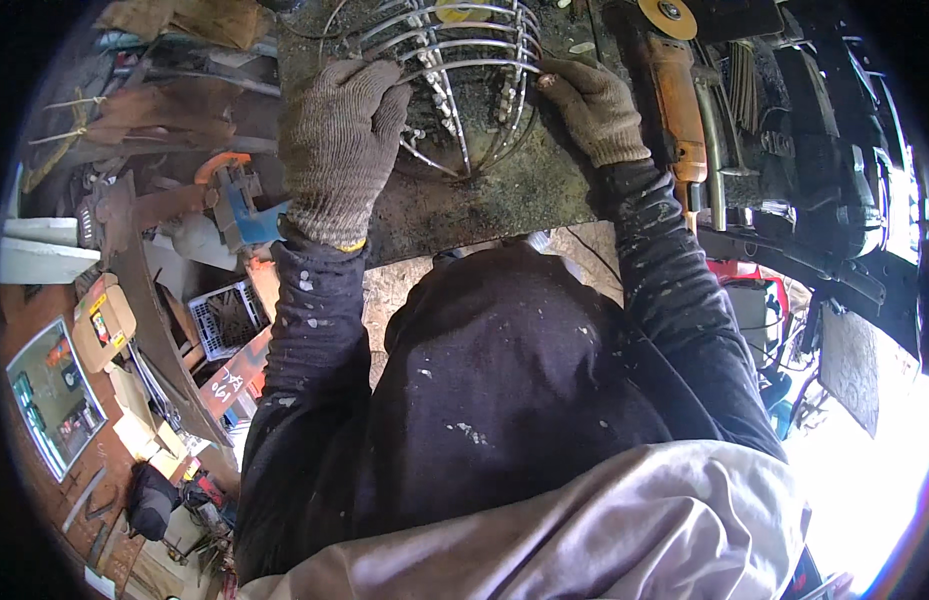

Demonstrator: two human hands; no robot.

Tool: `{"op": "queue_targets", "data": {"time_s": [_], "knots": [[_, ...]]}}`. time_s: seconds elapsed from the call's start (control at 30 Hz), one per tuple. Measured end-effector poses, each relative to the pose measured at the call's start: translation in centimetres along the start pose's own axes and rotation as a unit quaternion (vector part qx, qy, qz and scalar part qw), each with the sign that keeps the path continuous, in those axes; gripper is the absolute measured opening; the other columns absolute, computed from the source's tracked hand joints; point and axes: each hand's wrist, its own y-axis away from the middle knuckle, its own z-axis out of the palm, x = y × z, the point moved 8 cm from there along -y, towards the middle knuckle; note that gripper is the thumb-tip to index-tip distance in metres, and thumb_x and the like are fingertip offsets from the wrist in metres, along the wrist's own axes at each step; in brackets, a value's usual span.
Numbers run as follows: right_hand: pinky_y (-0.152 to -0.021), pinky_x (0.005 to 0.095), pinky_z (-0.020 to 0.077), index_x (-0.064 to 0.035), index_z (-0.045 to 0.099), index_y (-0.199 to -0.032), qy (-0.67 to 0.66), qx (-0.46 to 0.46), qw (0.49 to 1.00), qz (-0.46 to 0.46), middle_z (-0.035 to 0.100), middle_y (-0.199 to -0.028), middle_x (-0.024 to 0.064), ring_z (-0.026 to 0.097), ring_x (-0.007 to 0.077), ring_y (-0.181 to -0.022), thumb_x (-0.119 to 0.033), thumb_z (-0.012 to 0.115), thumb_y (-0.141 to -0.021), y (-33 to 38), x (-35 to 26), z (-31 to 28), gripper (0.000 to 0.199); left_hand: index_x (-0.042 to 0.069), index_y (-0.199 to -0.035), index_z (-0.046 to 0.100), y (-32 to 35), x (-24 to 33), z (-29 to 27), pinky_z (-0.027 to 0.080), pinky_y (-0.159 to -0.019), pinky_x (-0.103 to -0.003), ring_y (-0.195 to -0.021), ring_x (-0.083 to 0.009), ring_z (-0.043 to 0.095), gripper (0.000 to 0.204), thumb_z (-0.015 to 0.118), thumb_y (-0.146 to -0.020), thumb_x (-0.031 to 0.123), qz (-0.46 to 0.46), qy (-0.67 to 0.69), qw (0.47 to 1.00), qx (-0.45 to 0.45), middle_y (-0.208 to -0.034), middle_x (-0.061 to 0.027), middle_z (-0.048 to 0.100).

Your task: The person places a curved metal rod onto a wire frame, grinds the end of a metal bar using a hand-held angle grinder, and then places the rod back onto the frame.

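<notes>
On the dark workbench [524, 190] lies a frame of curved metal rods [449, 100], built like a rib cage, with two lengthwise rods that bear lumpy joints. My left hand [344, 145], in a grey-brown knit glove, is closed at the left end of the nearest curved rod [471, 64]. My right hand [594, 110], gloved the same way, pinches that rod's right end between thumb and fingers. The rod bows across the frame from one hand to the other. The fingertips of my left hand are partly hidden from above.
An orange power tool [674, 105] lies right of my right hand, near a yellow disc [668, 16]. Left of the bench are a blue clamp-like tool [246, 205], scrap metal and a plastic crate [227, 320]. A thin cable [592, 250] hangs below the bench edge.
</notes>
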Motion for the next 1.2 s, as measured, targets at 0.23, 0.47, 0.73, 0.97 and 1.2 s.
{"op": "queue_targets", "data": {"time_s": [0.23, 0.47, 0.73, 0.97, 1.2], "knots": [[-0.087, 0.0348, 0.0544, -0.0039, 0.075, -0.116, -0.007, -0.027, 0.999, 0.025, 0.072, -0.104, 0.0116, 0.070, 0.0238, -0.098, -0.019, 0.071, -0.096, -0.1, -0.7, -0.1, 0.025, 0.008, -0.109, 0.074, 0.1, -0.6, 0.3, 0.057, -0.082, -0.040, -0.097, -0.0314, 0.072, 0.023, 0.078, -0.090, 0.019, -0.012, 0.048, 0.999, -0.008, -0.107, -0.0142, 0.072], [-0.085, 0.0343, 0.0533, -0.0050, 0.076, -0.116, -0.015, -0.004, 0.999, 0.045, 0.072, -0.099, 0.0127, 0.069, 0.0228, -0.093, -0.025, 0.073, -0.095, 0.2, 0.8, 0.1, 0.029, 0.002, -0.118, 0.072, 2.7, -9.0, -2.1, 0.053, -0.094, -0.033, -0.106, -0.0213, 0.069, 0.025, 0.072, -0.095, 0.013, -0.141, 0.208, 0.967, -0.028, -0.114, -0.0115, 0.075], [-0.091, 0.0364, 0.0528, -0.0068, 0.075, -0.119, 0.027, -0.015, 0.999, 0.025, 0.074, -0.107, 0.0133, 0.070, 0.0238, -0.101, -0.027, 0.072, -0.095, -0.2, 0.8, -0.2, 0.031, 0.003, -0.116, 0.070, 7.3, -9.5, 1.1, 0.053, -0.085, -0.038, -0.097, -0.0278, 0.072, 0.028, 0.067, -0.096, 0.022, -0.195, 0.174, 0.952, -0.160, -0.105, -0.0183, 0.073], [-0.094, 0.0306, 0.0515, -0.0010, 0.072, -0.123, 0.012, -0.033, 0.998, 0.055, 0.073, -0.114, 0.0103, 0.068, 0.0181, -0.105, -0.014, 0.068, -0.099, -0.1, 1.2, 0.0, 0.028, 0.006, -0.109, 0.072, 8.3, -10.3, 3.8, 0.054, -0.080, -0.043, -0.094, -0.0369, 0.070, 0.030, 0.070, -0.094, 0.032, -0.171, 0.122, 0.968, -0.135, -0.102, -0.0176, 0.073], [-0.092, 0.0333, 0.0530, -0.0068, 0.075, -0.120, 0.035, -0.016, 0.999, 0.033, 0.075, -0.109, 0.0108, 0.070, 0.0200, -0.102, -0.023, 0.072, -0.096, 0.0, 0.1, -0.2, 0.029, 0.007, -0.106, 0.073, 8.1, -9.7, 2.9, 0.054, -0.080, -0.045, -0.093, -0.0391, 0.070, 0.027, 0.070, -0.094, 0.031, -0.136, 0.106, 0.980, -0.103, -0.100, -0.0178, 0.073]]}}
